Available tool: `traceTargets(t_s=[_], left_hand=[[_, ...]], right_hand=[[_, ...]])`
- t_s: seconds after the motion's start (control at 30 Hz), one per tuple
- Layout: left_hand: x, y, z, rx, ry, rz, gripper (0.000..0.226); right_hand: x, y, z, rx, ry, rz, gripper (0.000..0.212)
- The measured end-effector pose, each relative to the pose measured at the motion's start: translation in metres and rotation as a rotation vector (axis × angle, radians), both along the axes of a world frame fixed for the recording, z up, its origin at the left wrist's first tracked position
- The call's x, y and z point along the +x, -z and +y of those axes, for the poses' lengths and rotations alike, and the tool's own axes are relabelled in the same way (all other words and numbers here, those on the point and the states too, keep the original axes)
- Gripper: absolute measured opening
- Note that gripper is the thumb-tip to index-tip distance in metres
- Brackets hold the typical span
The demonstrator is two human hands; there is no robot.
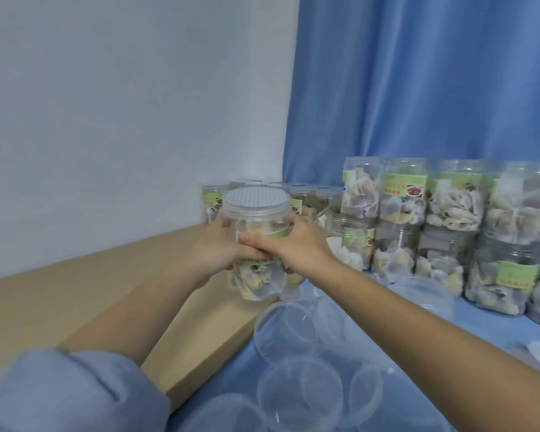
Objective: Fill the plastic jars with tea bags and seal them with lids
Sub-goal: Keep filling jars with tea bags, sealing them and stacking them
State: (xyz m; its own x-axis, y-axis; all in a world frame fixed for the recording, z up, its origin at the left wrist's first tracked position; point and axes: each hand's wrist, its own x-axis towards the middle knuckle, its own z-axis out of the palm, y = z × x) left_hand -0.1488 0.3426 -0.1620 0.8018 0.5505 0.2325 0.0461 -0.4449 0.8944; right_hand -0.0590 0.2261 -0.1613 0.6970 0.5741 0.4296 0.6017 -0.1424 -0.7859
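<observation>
Nearest me, clear empty plastic jars (286, 335) lie on the blue cloth (468, 363). Beyond them I have my left hand (214, 252) and right hand (296, 246) wrapped around a lidded clear plastic jar packed with tea bags (256, 241), held upright above the tan board (75, 294). Farther back, filled labelled jars (449, 219) stand stacked before the blue curtain (418, 76).
</observation>
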Motion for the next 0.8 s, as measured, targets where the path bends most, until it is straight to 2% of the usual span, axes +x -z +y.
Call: traceTargets(t_s=[0.07, 0.1, 0.17, 0.23, 0.33, 0.4, 0.47, 0.53, 0.63, 0.8], left_hand=[[-0.004, 0.015, 0.017, -0.011, 0.007, 0.042, 0.05], [-0.007, 0.021, 0.024, -0.024, 0.006, 0.064, 0.055], [-0.013, 0.035, 0.036, -0.039, 0.001, 0.1, 0.08], [-0.014, 0.043, 0.047, -0.02, -0.004, 0.096, 0.094], [-0.005, 0.05, 0.068, -0.035, 0.015, 0.016, 0.107], [0.008, 0.055, 0.082, -0.14, -0.005, -0.023, 0.115], [0.023, 0.061, 0.09, -0.251, -0.044, -0.033, 0.111], [0.039, 0.068, 0.095, -0.285, -0.089, -0.068, 0.103], [0.054, 0.073, 0.094, -0.299, -0.115, -0.059, 0.094], [0.064, 0.059, 0.07, -0.27, -0.071, -0.01, 0.081]], right_hand=[[0.001, 0.013, 0.018, -0.057, -0.017, -0.028, 0.034], [0.001, 0.02, 0.025, -0.109, -0.03, -0.04, 0.044], [0.003, 0.035, 0.04, -0.215, -0.037, -0.056, 0.09], [0.006, 0.047, 0.052, -0.242, -0.031, -0.042, 0.114], [0.019, 0.051, 0.066, -0.191, -0.032, 0.018, 0.105], [0.04, 0.045, 0.076, -0.236, -0.03, 0.069, 0.079], [0.061, 0.04, 0.083, -0.337, -0.031, 0.102, 0.063], [0.079, 0.041, 0.087, -0.395, -0.032, 0.15, 0.063], [0.09, 0.049, 0.089, -0.393, -0.098, 0.215, 0.076], [0.094, 0.045, 0.072, -0.277, -0.067, 0.201, 0.066]])
